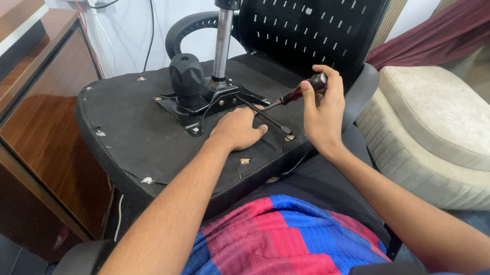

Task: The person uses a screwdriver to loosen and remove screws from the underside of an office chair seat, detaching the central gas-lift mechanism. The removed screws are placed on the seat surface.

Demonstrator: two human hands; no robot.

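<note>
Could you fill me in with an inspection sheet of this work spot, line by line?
Surface: upturned black office chair seat underside, resting across the person's lap.
Job's things: red-and-black-handled screwdriver; black metal mechanism plate with silver gas cylinder.
Clutter: nothing seen.
Hands: left hand flat beside the plate; right hand grips the screwdriver.
Cables: black and white wall cables.
Surroundings: brown wooden cabinet, cream sofa.

We're in a home living room or home office here: a polished wooden desk on the left, cream upholstered seating on the right. A maroon curtain hangs behind, and cables trail down the white wall.
</note>
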